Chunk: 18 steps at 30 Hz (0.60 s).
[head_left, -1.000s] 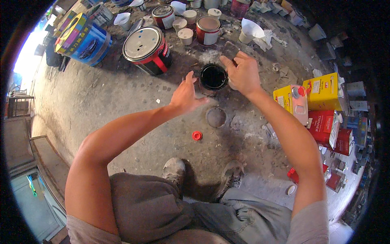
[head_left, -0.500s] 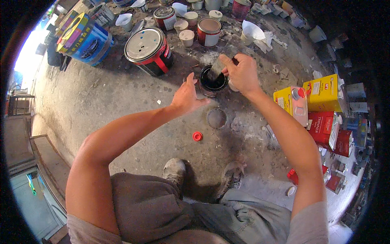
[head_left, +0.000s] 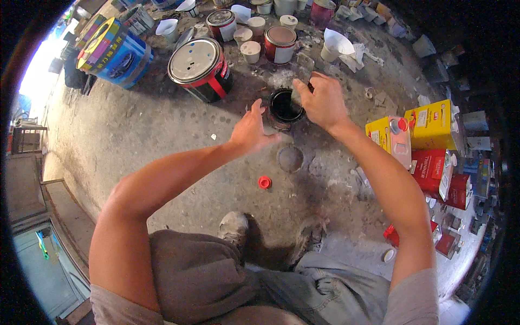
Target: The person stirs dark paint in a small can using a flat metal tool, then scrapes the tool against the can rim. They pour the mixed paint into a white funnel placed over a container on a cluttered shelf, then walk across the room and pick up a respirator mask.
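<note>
An open can (head_left: 279,118) with a dark rim and dark liquid inside stands on the stained floor in front of me. In my right hand (head_left: 325,102) is a flat grey stirring stick (head_left: 296,101), its lower end down in the can at the right side. My fingers are closed over the stick's upper part and hide most of it. My left hand (head_left: 250,129) is at the can's left side, thumb and fingers spread apart; whether it touches the can I cannot tell. A round lid (head_left: 290,158) or disc-shaped mark lies on the floor nearer me, with a small red cap (head_left: 264,182) below it.
Beyond the can stand a large closed paint can (head_left: 194,60), a blue bucket (head_left: 120,57), a smaller red can (head_left: 280,44) and several pale cups (head_left: 250,51). On the right are yellow tins (head_left: 431,123) and red tins (head_left: 431,169). My shoe (head_left: 234,226) is near the cap.
The stirring stick has shifted from the can's middle to its right side and stands steeper. My right hand has turned slightly with it. My left hand keeps nearly the same place.
</note>
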Tool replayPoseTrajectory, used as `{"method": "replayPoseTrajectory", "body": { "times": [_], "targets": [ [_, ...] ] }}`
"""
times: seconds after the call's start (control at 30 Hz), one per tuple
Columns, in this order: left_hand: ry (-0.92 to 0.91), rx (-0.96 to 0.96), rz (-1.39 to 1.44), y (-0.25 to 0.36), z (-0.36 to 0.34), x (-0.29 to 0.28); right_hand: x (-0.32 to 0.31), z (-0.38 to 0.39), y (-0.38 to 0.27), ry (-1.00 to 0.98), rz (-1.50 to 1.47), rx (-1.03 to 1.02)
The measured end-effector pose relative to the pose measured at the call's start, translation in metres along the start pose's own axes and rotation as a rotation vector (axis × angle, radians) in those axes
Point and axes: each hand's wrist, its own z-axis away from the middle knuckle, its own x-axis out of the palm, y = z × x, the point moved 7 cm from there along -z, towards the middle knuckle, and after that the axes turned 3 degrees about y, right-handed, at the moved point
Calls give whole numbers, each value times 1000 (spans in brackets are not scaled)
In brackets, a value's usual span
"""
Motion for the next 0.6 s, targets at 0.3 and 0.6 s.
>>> {"method": "replayPoseTrajectory", "body": {
  "times": [0.3,0.6],
  "targets": [
    [20,36,-26,4,2,-2,-1,1,0,1,-16,23],
    [24,49,-25,2,3,0,1,-4,1,19,-5,1]
  ]
}}
